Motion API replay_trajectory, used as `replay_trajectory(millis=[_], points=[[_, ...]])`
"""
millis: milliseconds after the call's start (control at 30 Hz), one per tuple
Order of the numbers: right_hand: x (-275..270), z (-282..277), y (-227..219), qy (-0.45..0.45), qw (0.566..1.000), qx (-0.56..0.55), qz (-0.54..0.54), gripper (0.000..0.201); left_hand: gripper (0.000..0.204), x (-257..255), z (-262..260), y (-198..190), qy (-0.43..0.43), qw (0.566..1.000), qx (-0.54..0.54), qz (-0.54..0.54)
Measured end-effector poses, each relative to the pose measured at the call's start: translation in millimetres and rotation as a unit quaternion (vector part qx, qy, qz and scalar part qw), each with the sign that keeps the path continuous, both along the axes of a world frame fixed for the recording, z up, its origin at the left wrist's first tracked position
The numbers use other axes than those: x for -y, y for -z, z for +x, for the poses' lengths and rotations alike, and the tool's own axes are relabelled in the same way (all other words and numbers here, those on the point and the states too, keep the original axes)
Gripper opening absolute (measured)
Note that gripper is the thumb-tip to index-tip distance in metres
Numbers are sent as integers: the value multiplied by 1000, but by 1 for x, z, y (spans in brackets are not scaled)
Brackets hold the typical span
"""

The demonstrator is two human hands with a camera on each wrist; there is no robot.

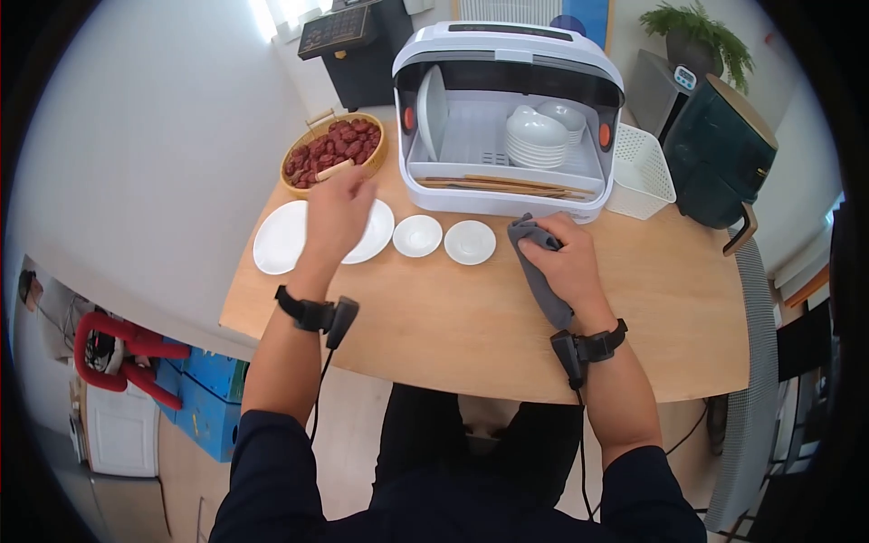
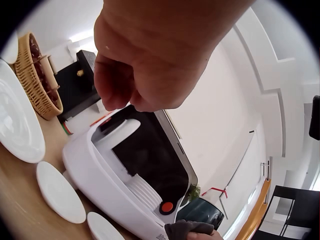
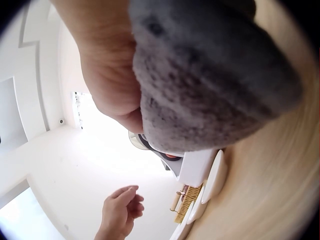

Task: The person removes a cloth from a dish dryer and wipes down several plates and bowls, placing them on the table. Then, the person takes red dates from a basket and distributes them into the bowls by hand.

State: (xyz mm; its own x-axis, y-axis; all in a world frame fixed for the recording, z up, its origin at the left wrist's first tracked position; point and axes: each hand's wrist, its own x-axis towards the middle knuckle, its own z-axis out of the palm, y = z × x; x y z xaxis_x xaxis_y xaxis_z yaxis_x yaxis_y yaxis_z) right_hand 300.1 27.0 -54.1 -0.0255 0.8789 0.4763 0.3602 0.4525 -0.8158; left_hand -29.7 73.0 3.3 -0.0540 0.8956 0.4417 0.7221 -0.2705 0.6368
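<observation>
My right hand point(image 1: 563, 258) grips a folded dark grey cloth point(image 1: 546, 288) over the table, to the right of the plates. Close up in the right wrist view, the bunched cloth point(image 3: 200, 85) hides most of the fingers. Raised above the two larger white plates point(image 1: 282, 237), my left hand point(image 1: 340, 214) holds nothing, its fingers loosely curled. Two small white dishes point(image 1: 417, 236) lie between the hands. Past the left hand sits a wicker basket point(image 1: 378, 156) of dark red dried fruit, its near handle overlapping the hand in the head view.
A white dish cabinet point(image 1: 409, 172) stands open at the back, with bowls point(image 1: 536, 138), an upright plate point(image 1: 434, 113) and chopsticks point(image 1: 507, 185). Right of it are a white perforated basket point(image 1: 641, 172) and a dark green air fryer point(image 1: 720, 149). The wooden table's point(image 1: 453, 344) front edge faces me.
</observation>
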Motion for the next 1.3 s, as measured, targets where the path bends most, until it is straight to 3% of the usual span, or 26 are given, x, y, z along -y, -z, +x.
replay_trajectory(millis=[33,100,133,200,233,333,567,767,967,1067,1133,1167,1200,1233,1300], points=[[-1,1,1,5,1000,-1,1,26,27,-13,20,-2,5,1000,-1,1],[-3,3,3,6,1000,-2,1,28,29,-38,56,-8,29,983,-78,163],[-4,4,5,10,1000,-3,1,28,29,-49,70,-13,33,983,-78,164],[-4,4,7,3,1000,-9,11,29,35,-68,91,-25,-85,982,-138,101],[-4,3,6,4,1000,-8,14,28,42,-77,97,-31,-88,987,-127,40],[-2,4,2,4,1000,5,12,27,45,-105,107,-27,-117,984,-135,5],[0,4,0,-1,1000,-2,12,26,35,-149,101,-9,-138,980,-140,35],[-2,5,2,7,1000,11,20,27,25,-135,105,-14,-166,971,-162,65],[-1,5,-1,19,1000,-8,-20,30,20,-75,100,-21,-105,949,-224,195],[-8,8,6,73,994,-80,5,33,21,-40,95,-17,-74,952,-171,244],[-9,10,3,102,991,-86,-10,35,26,-15,95,-14,12,988,67,137],[-8,11,-3,82,974,-201,-68,35,26,-5,96,-14,12,989,70,133],[-7,13,-9,62,940,-311,-123,35,27,5,98,-14,62,979,195,10],[-6,13,-15,69,929,-338,-133,34,29,12,100,-11,109,936,314,-112],[-9,17,-11,39,919,-365,-142,34,29,12,104,12,124,909,367,-150]])
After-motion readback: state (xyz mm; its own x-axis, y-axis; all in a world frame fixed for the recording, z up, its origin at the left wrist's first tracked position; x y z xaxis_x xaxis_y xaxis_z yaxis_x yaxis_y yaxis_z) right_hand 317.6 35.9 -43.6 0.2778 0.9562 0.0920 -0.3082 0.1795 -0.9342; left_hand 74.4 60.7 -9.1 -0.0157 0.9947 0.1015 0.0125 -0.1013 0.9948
